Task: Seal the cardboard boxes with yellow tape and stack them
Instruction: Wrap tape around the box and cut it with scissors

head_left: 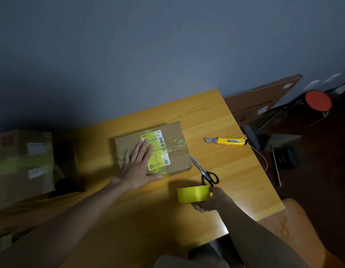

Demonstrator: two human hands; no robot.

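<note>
The box (164,149) is sitting in the middle of the table (216,117). The left hand (137,167) is lying flat and open on top of it, fingers spread. The right hand (212,200) is gripping the tape (193,194), holding it near the box. Scissors (204,171) are lying just beside the box. A knife (226,141) is lying further right. More boxes (22,161) are piled at the left.

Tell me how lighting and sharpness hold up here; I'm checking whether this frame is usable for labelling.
Head view: dim overall, one bright patch on the table around the cardboard box; glare on its glossy film; stacked boxes at left dark and blurred; wide-angle bending at edges; left hand and tape roll reasonably sharp.
</note>
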